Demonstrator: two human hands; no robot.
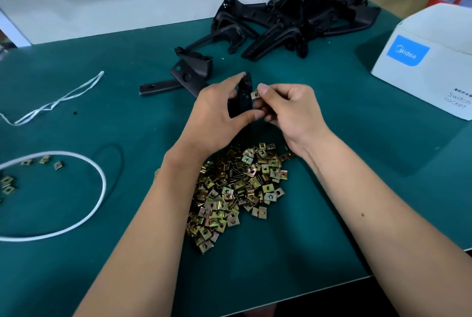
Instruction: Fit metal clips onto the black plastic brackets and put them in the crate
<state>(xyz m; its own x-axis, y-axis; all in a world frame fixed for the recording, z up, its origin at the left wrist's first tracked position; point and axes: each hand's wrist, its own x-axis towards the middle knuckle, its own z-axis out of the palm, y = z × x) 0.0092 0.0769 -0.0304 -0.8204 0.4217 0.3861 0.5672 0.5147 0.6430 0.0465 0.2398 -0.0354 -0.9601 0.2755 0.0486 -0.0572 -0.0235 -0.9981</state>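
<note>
The left hand (217,110) grips a black bracket (244,98) upright above the pile of clips (237,189); the right hand (291,110) pinches one clip (255,94) against its edge.

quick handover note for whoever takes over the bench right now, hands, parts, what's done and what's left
Left hand holds one black bracket upright above the mat.
Right hand pinches a metal clip at the bracket's edge; not yet seated.
Loose clips lie heaped under the wrists; a few more sit inside the white cord loop.
Bracket pile waits at the back.
No crate is in view.
Left: seat this clip, then the rest.
</note>
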